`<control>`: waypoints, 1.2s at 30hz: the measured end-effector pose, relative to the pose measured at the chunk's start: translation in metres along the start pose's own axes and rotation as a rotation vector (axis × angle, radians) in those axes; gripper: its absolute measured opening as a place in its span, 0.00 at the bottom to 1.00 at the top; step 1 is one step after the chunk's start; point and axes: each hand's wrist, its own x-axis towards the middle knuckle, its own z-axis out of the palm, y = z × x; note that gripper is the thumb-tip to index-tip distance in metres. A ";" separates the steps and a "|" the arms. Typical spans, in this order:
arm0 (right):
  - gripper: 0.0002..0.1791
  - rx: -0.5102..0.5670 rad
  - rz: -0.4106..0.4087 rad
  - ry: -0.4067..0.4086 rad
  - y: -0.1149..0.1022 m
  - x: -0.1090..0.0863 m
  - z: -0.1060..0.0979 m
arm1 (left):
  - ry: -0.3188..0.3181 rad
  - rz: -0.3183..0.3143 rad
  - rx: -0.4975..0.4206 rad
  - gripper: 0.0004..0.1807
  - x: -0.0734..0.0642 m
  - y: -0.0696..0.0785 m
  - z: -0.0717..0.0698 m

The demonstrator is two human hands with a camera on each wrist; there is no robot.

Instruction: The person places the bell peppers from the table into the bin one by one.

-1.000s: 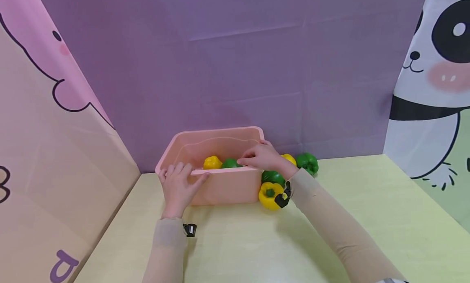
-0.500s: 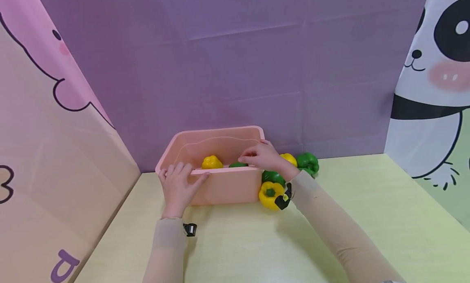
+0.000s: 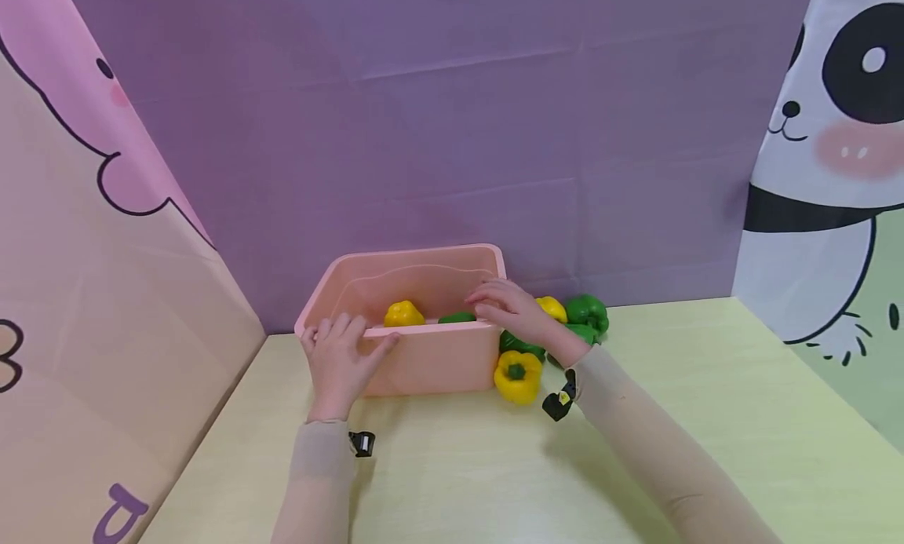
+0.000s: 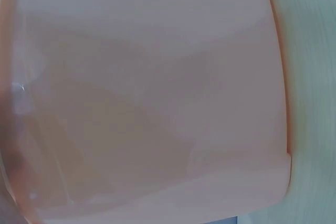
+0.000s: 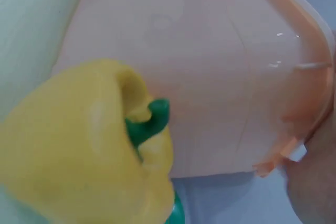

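Observation:
A pink plastic bin (image 3: pixel 431 363) stands against the back wall in the head view. Inside it sit a yellow bell pepper (image 3: pixel 404 314) and a green bell pepper (image 3: pixel 457 317), the green one mostly hidden behind the front rim. My left hand (image 3: pixel 339 367) grips the bin's front-left corner, fingers over the rim and thumb along the front wall (image 4: pixel 157 77). Over the right rim reaches my right hand (image 3: pixel 519 312), fingers relaxed and holding nothing, above and to the right of the green pepper. Part of that hand (image 5: pixel 315 182) also shows at the right wrist view's edge.
Just right of the bin lies a yellow bell pepper (image 3: pixel 518 377), large in the right wrist view too. Behind it are several more: dark green (image 3: pixel 521 345), yellow (image 3: pixel 552 308) and green (image 3: pixel 588 313). A purple cloth wall (image 3: pixel 438 120) backs the pale table (image 3: pixel 452 465).
The green pepper has gone lower in the bin and rightward. My right hand has left it, its fingers loosening and the wrist shifting right. The left hand keeps its grip on the rim.

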 end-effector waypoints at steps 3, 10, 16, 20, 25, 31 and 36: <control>0.19 0.044 0.017 -0.031 0.003 -0.011 -0.002 | -0.003 -0.001 0.002 0.26 0.000 0.000 0.000; 0.29 0.152 0.103 -0.073 0.006 -0.037 -0.006 | 0.001 -0.005 0.010 0.26 0.001 -0.002 -0.002; 0.41 0.239 0.215 -0.043 0.014 -0.060 -0.004 | 0.005 -0.007 0.018 0.26 0.002 -0.003 0.000; 0.45 0.261 0.300 -0.021 0.020 -0.072 -0.003 | 0.006 -0.006 0.020 0.26 0.003 -0.003 0.003; 0.42 0.267 0.343 -0.042 0.032 -0.083 0.001 | -0.004 -0.008 0.026 0.27 0.004 -0.003 0.007; 0.41 0.269 0.353 -0.076 0.038 -0.088 0.010 | 0.002 -0.004 0.019 0.27 0.005 -0.001 0.009; 0.41 0.239 0.379 -0.087 0.038 -0.090 0.017 | 0.008 -0.001 0.025 0.27 0.006 0.000 0.009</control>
